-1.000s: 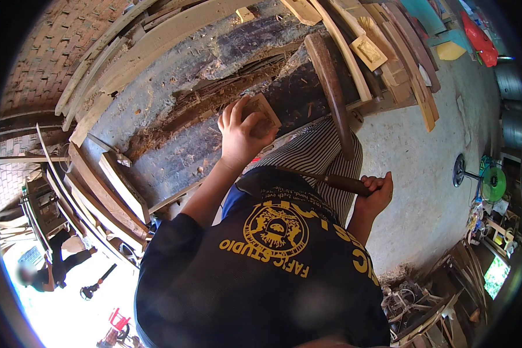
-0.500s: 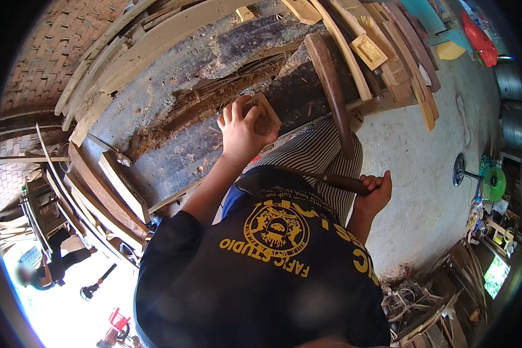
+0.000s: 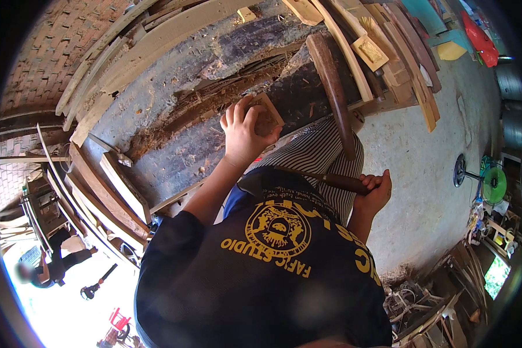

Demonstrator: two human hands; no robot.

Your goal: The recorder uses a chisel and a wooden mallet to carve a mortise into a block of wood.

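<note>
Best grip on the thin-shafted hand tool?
Likely the wooden handle, coming from the person's right. It is thicker than the thin shaft and its butt end points right, while the shaft runs left toward the body. The right hand holds it at that butt end.

Shirt's black (image 3: 214,290) with yellow lettering and a round yellow emblem, worn over dark-and-white striped trousers (image 3: 316,148). Wooden block (image 3: 269,110) is a mid tan, tool handle (image 3: 345,183) is dark brown, and the curved wooden bar (image 3: 329,87) goes more reddish brown. Worktop's (image 3: 180,119) a patchy grey-black mess with brown streaks. Floor (image 3: 412,174) is pale grey, brick surface (image 3: 58,64) dusty reddish brown. Loudest bits: bright green fan (image 3: 493,185), red plastic thing (image 3: 479,40), turquoise piece (image 3: 424,16).
</note>
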